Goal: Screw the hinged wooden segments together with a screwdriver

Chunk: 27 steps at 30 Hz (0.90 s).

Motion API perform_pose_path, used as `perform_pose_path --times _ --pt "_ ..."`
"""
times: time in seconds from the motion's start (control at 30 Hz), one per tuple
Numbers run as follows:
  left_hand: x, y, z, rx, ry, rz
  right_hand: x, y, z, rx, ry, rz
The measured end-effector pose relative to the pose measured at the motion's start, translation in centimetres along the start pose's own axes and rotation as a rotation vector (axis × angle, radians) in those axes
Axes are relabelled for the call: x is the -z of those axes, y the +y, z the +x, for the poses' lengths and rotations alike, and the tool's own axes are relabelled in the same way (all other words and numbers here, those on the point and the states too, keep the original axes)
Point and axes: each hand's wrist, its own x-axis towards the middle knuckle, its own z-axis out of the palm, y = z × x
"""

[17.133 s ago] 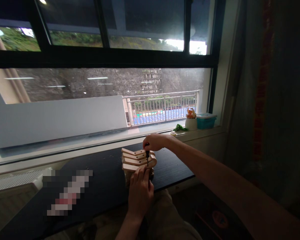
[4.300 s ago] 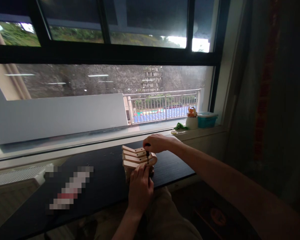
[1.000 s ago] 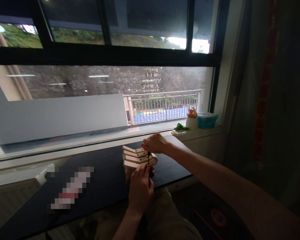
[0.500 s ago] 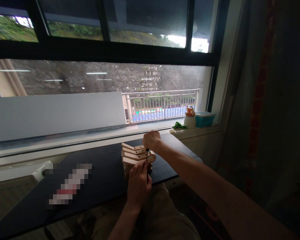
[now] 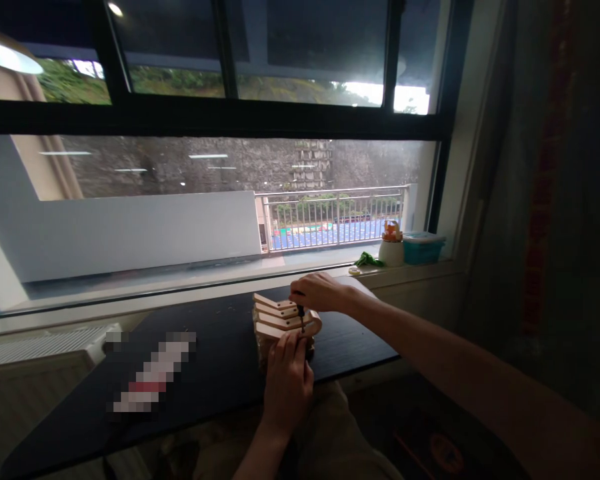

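Observation:
A stack of pale, bent wooden pieces (image 5: 275, 313) with dark holes or screw heads stands near the front edge of the dark table. My right hand (image 5: 315, 291) is closed around the top of a screwdriver (image 5: 302, 317). Its shaft points straight down, with the tip at the nearest wooden piece. Just below the tip, my left hand (image 5: 287, 370) lies over the near side of the wooden pieces, fingers wrapped on them. The lower part of the stack is partly hidden behind that hand.
On the dark table (image 5: 190, 373), a blurred-out long item (image 5: 153, 373) lies to the left. The windowsill holds a green cloth (image 5: 367, 259), a white and orange bottle (image 5: 391, 250) and a teal box (image 5: 424, 248). A radiator (image 5: 40, 360) stands at the left.
My right hand has turned about the screwdriver, its wrist now more level. The left hand keeps its place on the wood. The whole view has shifted slightly.

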Motion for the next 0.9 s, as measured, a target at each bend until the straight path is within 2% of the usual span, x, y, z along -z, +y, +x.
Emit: perform_pose_path --times 0.23,0.6,0.7,0.9 --pt "0.1 -0.1 0.0 -0.022 -0.019 0.014 -1.4 -0.2 -0.8 -0.068 0.038 -0.006" --pt "0.2 -0.1 0.1 -0.026 -0.014 0.012 -3.0 -0.4 1.2 -0.344 0.038 0.037" --pt "0.1 -0.2 0.0 -0.029 -0.01 0.013 -2.5 0.3 1.0 -0.307 0.023 0.048" --pt "-0.2 -0.2 0.0 -0.031 0.006 0.016 -0.7 1.2 -0.6 -0.099 -0.024 0.077"
